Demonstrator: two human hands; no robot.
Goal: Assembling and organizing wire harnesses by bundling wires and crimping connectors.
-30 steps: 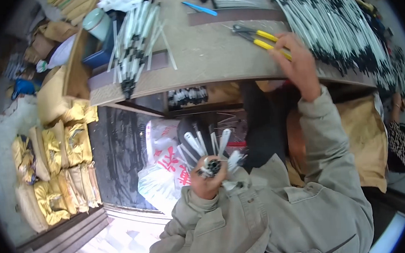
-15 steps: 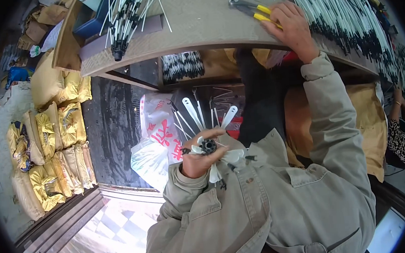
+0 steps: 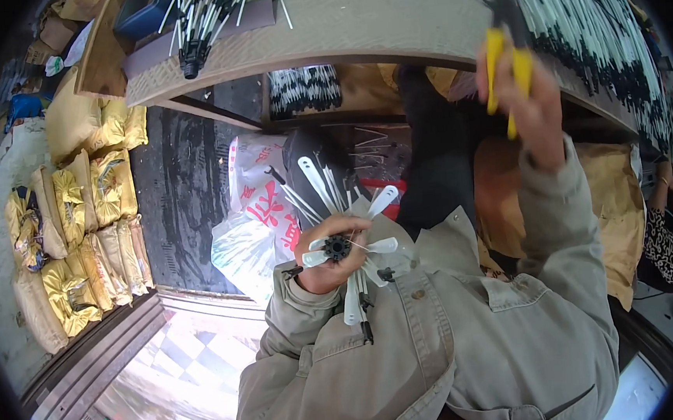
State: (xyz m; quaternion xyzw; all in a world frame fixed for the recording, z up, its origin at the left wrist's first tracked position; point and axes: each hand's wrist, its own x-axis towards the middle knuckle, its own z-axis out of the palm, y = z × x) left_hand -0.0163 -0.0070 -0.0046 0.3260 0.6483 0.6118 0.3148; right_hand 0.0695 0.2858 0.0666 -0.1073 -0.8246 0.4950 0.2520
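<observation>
A black hub [image 3: 337,247] in the left hand [image 3: 327,271], pliers [image 3: 520,66] in the right hand [image 3: 531,109].
In front of the jacket [image 3: 418,313], the hub's round end faces up; white strips [image 3: 312,179] splay toward the bench [image 3: 354,21] and the wearer. Left fingers clamp around it; right fingers grip the blurred pliers' yellow handles, their long axis running away from the wearer, head foremost.

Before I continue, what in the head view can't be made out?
Yellow-handled dark metal pliers: head view, motion blur hides whether the jaws are open.
Right hand: same view, blurred; finger placement unclear.
Round black hub: same view, underside hidden by its face and the left hand.
Thin white-and-black rods, upper left: same view, far ends cut off by top edge.
</observation>
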